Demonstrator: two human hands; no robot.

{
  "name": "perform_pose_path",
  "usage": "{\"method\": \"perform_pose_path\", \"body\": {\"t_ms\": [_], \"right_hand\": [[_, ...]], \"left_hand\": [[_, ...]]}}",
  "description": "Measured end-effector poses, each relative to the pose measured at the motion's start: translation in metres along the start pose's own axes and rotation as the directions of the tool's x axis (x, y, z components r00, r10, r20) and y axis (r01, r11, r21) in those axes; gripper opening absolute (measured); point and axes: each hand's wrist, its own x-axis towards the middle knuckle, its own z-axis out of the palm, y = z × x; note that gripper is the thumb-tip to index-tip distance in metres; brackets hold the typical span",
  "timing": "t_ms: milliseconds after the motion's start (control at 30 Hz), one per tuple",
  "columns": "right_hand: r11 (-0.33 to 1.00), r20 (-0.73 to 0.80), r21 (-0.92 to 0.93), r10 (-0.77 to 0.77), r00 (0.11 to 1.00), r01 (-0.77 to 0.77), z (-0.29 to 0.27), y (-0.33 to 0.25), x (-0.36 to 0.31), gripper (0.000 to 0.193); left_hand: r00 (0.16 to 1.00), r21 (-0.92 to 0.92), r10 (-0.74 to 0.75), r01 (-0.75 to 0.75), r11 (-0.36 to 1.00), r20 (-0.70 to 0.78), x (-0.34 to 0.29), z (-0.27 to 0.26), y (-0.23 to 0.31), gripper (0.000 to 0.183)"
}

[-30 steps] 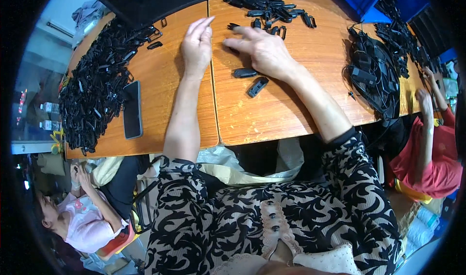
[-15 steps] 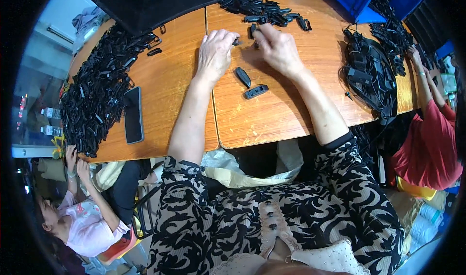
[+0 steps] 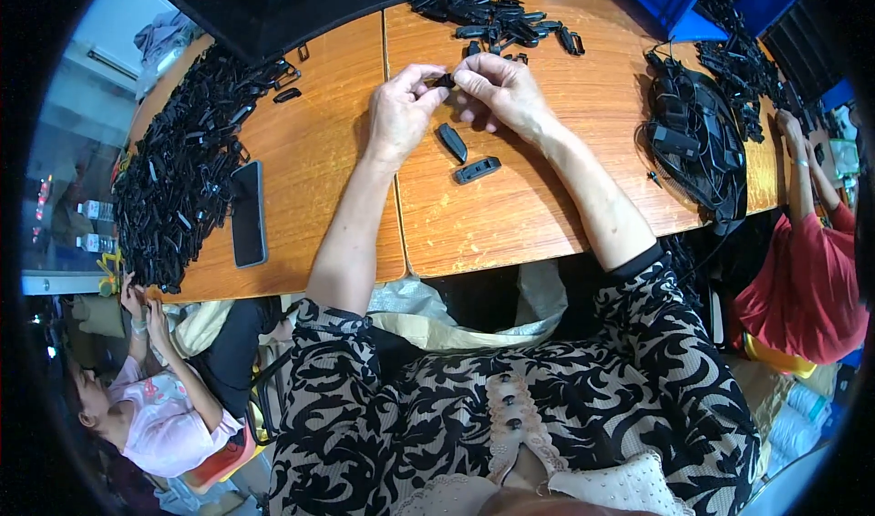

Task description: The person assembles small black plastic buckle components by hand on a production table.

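A small black plastic part (image 3: pixel 444 81) sits between my two hands, mostly hidden by the fingers. My left hand (image 3: pixel 402 106) pinches it from the left, thumb and forefinger closed. From the right, my right hand (image 3: pixel 503 92) grips its other end between thumb and forefinger, the remaining fingers curled below. Just nearer on the wooden table lie two loose black plastic pieces: a smooth rounded one (image 3: pixel 452 142) and one with a slot in its face (image 3: pixel 478 170). Beyond my right hand spreads a pile of similar black parts (image 3: pixel 492 19).
A large heap of black parts (image 3: pixel 182 174) covers the table's left side, beside a dark phone (image 3: pixel 248 215). On the right are a black mesh tray with cables (image 3: pixel 697 142) and a blue bin (image 3: pixel 661 1). A black bin (image 3: pixel 273 10) stands far back. Co-workers sit at both sides.
My right hand has come away from the far parts pile and turned, its fingers meeting my left hand at the small part. My left hand has tightened into a pinch.
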Motion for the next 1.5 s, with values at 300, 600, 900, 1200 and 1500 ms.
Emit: {"method": "perform_pose_path", "body": {"t_ms": [300, 600, 900, 1200, 1500], "right_hand": [[0.991, -0.024, 0.109, 0.084, 0.996, -0.081, -0.010, 0.009, 0.004, 0.024], [1.000, 0.129, 0.012, -0.007, 0.992, 0.006, -0.013, 0.017, 0.009, 0.021], [0.994, 0.109, -0.108, 0.014, 0.994, -0.002, -0.017, 0.012, 0.009, 0.025], [0.981, 0.029, -0.152, 0.126, 0.992, -0.120, -0.005, 0.004, 0.004, 0.032], [0.938, 0.248, -0.342, 0.027, 0.968, 0.062, -0.019, 0.016, 0.008, 0.042]], "left_hand": [[1.000, -0.104, 0.021, -0.022, 0.994, -0.007, -0.002, 0.008, 0.013, 0.028], [0.995, -0.025, 0.099, -0.098, 0.995, 0.033, -0.008, 0.005, 0.017, 0.030], [0.956, 0.099, 0.288, -0.292, 0.951, 0.049, -0.006, 0.005, 0.012, 0.031], [0.978, -0.310, 0.088, -0.026, 0.951, 0.189, -0.008, -0.006, 0.010, 0.031], [0.919, -0.140, 0.171, -0.128, 0.982, 0.356, 0.000, -0.025, 0.016, 0.031]]}}
